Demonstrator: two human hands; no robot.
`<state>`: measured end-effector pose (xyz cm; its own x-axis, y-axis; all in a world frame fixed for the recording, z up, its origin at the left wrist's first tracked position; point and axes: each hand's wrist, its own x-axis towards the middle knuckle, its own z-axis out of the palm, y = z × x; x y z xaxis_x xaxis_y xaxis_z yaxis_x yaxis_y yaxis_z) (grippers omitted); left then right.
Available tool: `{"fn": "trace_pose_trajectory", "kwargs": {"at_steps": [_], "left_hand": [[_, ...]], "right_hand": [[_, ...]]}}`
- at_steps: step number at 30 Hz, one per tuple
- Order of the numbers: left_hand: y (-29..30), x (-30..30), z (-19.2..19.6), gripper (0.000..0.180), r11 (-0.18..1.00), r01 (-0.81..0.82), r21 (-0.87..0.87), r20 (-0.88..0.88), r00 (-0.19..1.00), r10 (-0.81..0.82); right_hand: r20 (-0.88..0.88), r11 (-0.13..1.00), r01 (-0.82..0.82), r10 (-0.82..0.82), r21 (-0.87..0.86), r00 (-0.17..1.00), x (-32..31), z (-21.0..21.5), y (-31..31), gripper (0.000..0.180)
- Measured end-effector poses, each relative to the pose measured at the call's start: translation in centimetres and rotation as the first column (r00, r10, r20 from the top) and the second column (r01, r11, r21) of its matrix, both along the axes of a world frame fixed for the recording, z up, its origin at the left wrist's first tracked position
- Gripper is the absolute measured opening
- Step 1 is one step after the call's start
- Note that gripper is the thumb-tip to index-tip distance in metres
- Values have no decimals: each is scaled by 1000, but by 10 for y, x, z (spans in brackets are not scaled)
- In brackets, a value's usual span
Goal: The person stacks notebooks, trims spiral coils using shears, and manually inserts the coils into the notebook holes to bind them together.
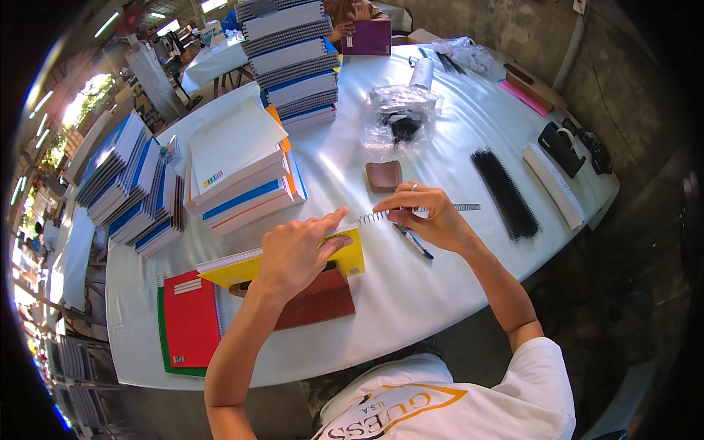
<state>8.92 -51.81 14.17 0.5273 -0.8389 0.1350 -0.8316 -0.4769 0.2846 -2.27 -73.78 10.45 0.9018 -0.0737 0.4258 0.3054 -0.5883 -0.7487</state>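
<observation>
My left hand (297,253) lies over a yellow-covered notebook (355,251), gripping its upper edge with the index finger stretched toward its right end. The notebook stands on its long edge against a reddish-brown wooden block (315,304). My right hand (429,214) pinches a thin spiral binding coil (372,217) between thumb and fingers. The coil's left tip is close to the notebook's top right corner; whether it enters the holes I cannot tell. Its other end (468,207) sticks out to the right of my hand. Below that hand lies a pen (414,242).
Red (192,323) and green notebooks lie at near left. Paper stacks (238,158) and piles of bound notebooks (293,66) stand left and behind. A brown block (383,176), plastic bag (400,117), black coils (504,194) and white roll (554,185) lie beyond. Another person holds a purple notebook (368,38).
</observation>
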Motion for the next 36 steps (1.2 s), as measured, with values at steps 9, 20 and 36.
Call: {"fn": "trace_pose_trajectory", "kwargs": {"at_steps": [9,20,36], "left_hand": [[5,0,-4,42,997,72,39,53,996,-74],[10,-8,-6,43,999,47,16,92,995,-48],[8,-11,0,37,1000,3,24,5,1000,-4]], "right_hand": [[-198,960,-272,279,64,940,8,20,-6,16],[-138,968,-201,181,-149,974,10,36,-2,28],[54,927,-303,322,-221,945,9,22,6,28]]}}
